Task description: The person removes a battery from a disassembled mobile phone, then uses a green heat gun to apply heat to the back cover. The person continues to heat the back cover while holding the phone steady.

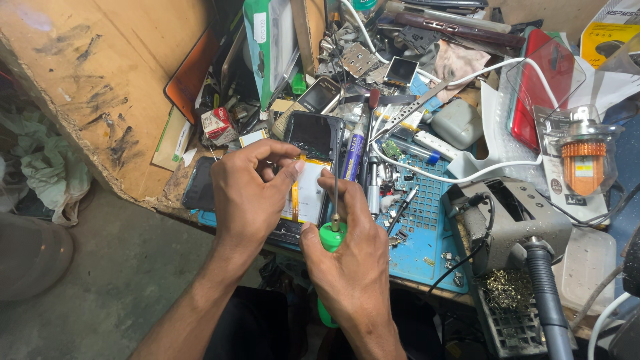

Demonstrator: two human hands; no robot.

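An opened mobile phone [312, 170] lies on a blue work mat [427, 233], its battery and an orange flex strip showing. My left hand [248, 193] grips the phone's left side, thumb resting on the battery. My right hand [348, 250] holds a green-handled screwdriver [331, 235] upright, its thin shaft pointing at the phone's right edge.
Clutter crowds the bench: tweezers [407, 110], a marker pen [355, 150], white cables [467, 177], a red phone case [543, 87], a grey soldering stand [517, 217], an orange-topped bulb in a clear pack [583, 160], circuit boards. A wooden board [113, 73] leans at left, bare floor below.
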